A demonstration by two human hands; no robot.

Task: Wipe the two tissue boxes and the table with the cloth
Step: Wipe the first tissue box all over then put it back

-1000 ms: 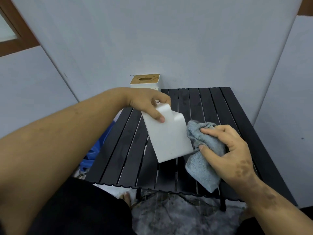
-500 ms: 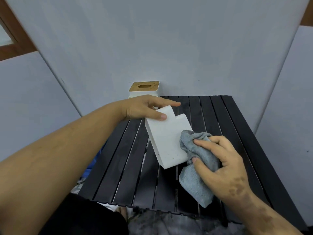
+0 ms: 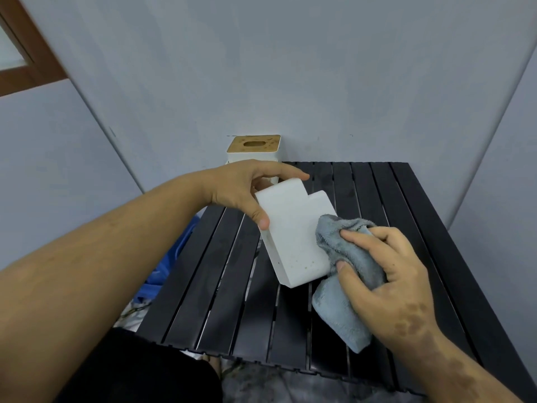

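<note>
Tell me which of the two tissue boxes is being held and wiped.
The plain white tissue box, tilted in the left hand, with the right hand pressing the grey cloth against it. The wooden-lidded box stands untouched at the table's far edge.

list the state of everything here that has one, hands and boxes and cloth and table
left hand: grips the white box's upper end
right hand: holds the cloth against the box
white tissue box: tilted, held over the table
grey cloth: bunched, touching the box's right side, tail hanging down
wood-topped tissue box: upright by the wall, untouched
black slatted table: unfolded, dull smudges on its slats
</note>
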